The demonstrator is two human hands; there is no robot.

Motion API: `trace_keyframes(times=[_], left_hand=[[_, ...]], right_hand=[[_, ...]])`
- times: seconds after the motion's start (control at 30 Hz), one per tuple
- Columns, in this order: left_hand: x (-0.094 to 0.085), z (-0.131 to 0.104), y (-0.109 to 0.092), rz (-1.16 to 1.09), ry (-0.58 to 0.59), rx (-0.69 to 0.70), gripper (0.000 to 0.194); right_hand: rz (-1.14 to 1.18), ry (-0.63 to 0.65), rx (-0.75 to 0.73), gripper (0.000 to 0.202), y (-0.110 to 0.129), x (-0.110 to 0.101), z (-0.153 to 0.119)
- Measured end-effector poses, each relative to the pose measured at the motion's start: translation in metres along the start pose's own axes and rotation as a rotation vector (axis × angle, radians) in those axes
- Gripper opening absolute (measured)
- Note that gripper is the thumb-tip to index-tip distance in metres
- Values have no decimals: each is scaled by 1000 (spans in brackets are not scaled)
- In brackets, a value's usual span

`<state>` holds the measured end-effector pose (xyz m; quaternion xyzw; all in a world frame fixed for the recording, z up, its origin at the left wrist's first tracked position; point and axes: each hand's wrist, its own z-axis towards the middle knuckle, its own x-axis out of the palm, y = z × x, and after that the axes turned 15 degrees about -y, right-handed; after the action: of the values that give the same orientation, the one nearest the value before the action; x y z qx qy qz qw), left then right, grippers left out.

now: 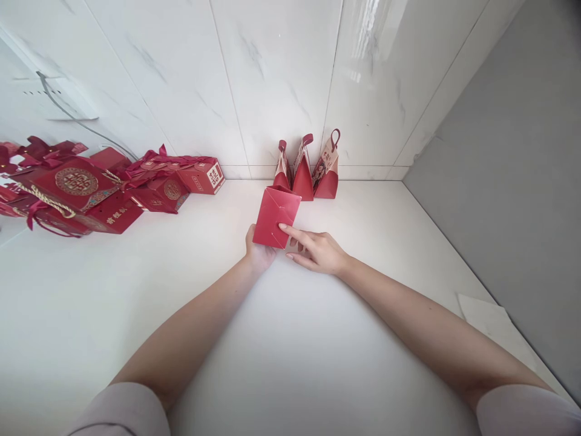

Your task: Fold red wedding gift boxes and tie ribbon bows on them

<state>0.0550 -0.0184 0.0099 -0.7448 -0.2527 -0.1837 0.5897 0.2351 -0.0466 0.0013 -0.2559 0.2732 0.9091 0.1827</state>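
A red folded-paper gift box (276, 217) is tilted so that a face with overlapping flaps and crease lines points toward me. My left hand (262, 255) grips it from below and behind, most of its fingers hidden by the box. With its index finger stretched out, my right hand (318, 249) touches the flaps near their middle. The thumb of that hand is apart, below the box's lower right corner, and its other fingers are partly curled beside the edge.
Three red peaked gift boxes with loop handles (303, 178) stand against the tiled wall (281, 79). Many red boxes with ribbons and gold cords (82, 188) are heaped at the left. A grey cable (86, 124) runs behind them. A white sheet (490, 321) lies by the table's right edge.
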Motion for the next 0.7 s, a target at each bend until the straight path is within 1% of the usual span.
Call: trace_keyframes(times=[0.13, 0.3, 0.43, 0.7], left_hand=[[0, -1, -2, -66, -65, -18, 26], [0, -2, -3, -49, -42, -68, 28], [1, -2, -4, -65, -51, -71, 24], [2, -3, -5, -81, -51, -101, 27]], right_hand=[[6, 17, -14, 61, -1, 1, -2], [-12, 18, -54, 59, -1, 3, -2], [-17, 16, -66, 57, -1, 3, -2], [-39, 12, -86, 56, -1, 3, -2]])
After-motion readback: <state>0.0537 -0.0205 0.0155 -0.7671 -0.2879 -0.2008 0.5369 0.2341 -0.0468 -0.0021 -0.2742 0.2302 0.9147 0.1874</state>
